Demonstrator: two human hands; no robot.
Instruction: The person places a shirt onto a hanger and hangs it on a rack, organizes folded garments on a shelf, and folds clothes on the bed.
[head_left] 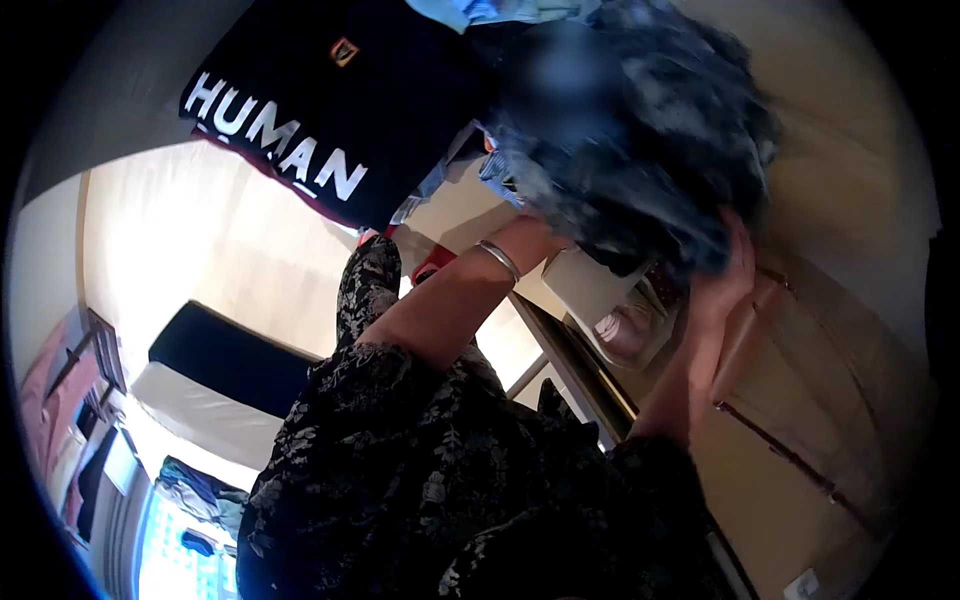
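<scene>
A bulky bundle of dark blue-grey mottled cloth (650, 130) fills the upper right, and both my hands are on it. My left hand (545, 236), below a silver bangle (500, 260), reaches under the near left edge; its fingers are mostly hidden by the cloth. On the near right edge, my right hand (738, 255) is closed against the bundle. Left of the bundle lies a black garment (320, 90) with white "HUMAN" lettering and a small orange patch. Other folded clothes (500, 175) peek out between the two.
Below the bundle an open drawer or box (590, 290) holds a pale pinkish item (625, 330). A brown leather piece (750, 330) and a dark strap (780, 455) lie on the right. A bed (225, 370) and hanging clothes (65, 390) are at the left.
</scene>
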